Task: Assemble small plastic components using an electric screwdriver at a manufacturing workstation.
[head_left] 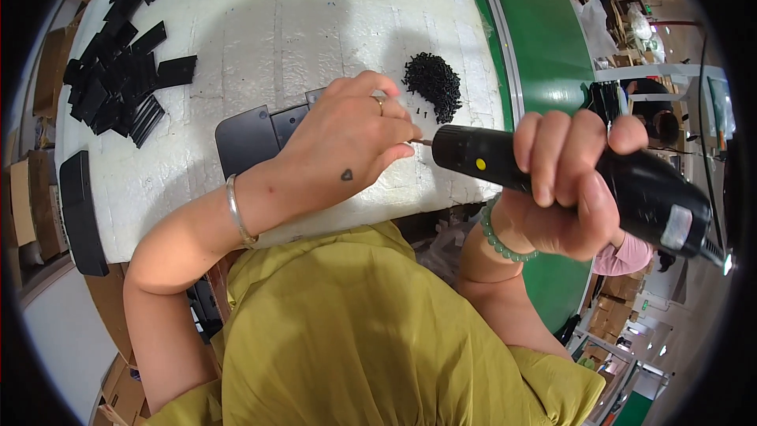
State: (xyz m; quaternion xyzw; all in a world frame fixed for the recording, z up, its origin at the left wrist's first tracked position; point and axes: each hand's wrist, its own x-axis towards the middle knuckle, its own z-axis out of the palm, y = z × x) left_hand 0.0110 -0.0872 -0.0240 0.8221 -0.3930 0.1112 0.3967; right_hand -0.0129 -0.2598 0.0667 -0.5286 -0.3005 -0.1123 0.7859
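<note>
Black electric screwdriver (568,177), smooth and cylindrical with a small yellow dot, lies level above the white table's (260,24) near edge, gripped fully by the right hand (564,189). Left hand (347,138) pinches its fingertips at the bit, apparently on a tiny screw, near a heap of black screws (433,84) and a flat black plastic panel (248,138).

Bright, even light falls from overhead, and the white bench (315,24) is close to washed out at its far middle. A broad soft shadow lies across the bench beyond the left hand (351,138), with a fainter one near the pile of black screws (432,85). The fisheye bends straight edges and darkens the corners to black. The right hand (564,181) is sharp; the far right background is small and perhaps slightly blurred.
</note>
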